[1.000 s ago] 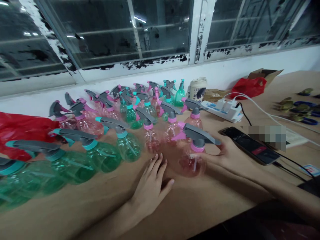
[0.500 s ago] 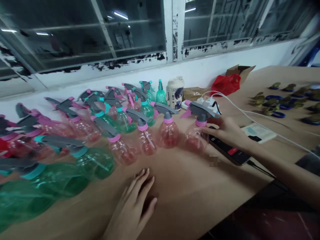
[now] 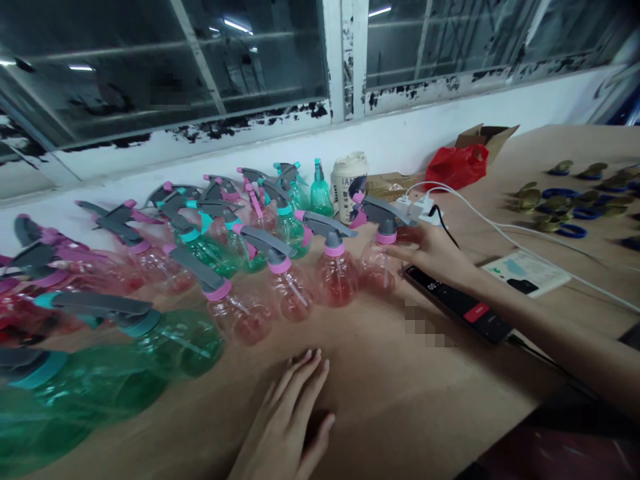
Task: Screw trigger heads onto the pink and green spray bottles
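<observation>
My right hand (image 3: 425,250) is closed around the body of a pink spray bottle (image 3: 380,270) with a grey trigger head and pink collar, standing upright on the brown table (image 3: 370,393). My left hand (image 3: 290,417) rests palm down near the front, fingers stretched out and holding nothing. Just left of the gripped bottle stands another pink spray bottle (image 3: 338,277), with a third pink spray bottle (image 3: 291,293) beside it. A large green spray bottle (image 3: 185,340) lies tilted left of my left hand. Many more pink and green sprayers crowd toward the window.
A phone (image 3: 457,303) with a cable lies under my right forearm. Behind stand a paper cup (image 3: 349,183), a power strip (image 3: 423,212) with white cables, and a red plastic bag (image 3: 457,167). Several metallic pieces with blue rings (image 3: 570,231) sit far right.
My right hand has brought the pink spray bottle leftward, closer to the row of pink bottles. The left hand appears slightly further right and stays flat and open. The view has shifted a little.
</observation>
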`<state>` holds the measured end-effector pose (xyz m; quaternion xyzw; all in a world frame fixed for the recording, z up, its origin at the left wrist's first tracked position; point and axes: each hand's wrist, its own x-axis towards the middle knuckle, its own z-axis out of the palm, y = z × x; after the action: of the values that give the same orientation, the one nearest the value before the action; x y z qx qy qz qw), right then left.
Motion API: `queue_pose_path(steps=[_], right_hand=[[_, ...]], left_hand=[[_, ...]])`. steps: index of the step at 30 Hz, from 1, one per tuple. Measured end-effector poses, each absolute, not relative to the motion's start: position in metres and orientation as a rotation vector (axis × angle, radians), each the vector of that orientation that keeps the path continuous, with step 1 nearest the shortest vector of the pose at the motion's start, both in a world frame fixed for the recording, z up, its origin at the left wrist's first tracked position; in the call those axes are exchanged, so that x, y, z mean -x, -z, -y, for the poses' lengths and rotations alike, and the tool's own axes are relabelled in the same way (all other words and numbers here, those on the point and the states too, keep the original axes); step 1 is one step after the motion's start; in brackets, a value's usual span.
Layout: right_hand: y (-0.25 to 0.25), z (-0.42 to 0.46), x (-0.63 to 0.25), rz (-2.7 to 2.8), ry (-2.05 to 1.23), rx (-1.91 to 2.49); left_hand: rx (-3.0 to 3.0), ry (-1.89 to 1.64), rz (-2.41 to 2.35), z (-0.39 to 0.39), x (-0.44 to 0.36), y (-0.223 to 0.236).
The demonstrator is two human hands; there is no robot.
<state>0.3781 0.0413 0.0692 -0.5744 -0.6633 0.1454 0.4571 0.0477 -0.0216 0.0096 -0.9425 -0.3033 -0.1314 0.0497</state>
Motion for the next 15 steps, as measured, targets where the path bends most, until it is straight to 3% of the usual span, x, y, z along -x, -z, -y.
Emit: queue_pose_path(steps=[7, 15], right_hand=[[-0.066, -0.028, -0.379, 1.562, -0.374, 1.380], [-0.073, 0.052, -0.351, 1.403, -0.355, 1.590]], left_hand=[[2.823, 0.453, 0.943, 0.020, -0.040, -0.014], [2.849, 0.487, 1.056, 0.033, -0.007, -0.037]])
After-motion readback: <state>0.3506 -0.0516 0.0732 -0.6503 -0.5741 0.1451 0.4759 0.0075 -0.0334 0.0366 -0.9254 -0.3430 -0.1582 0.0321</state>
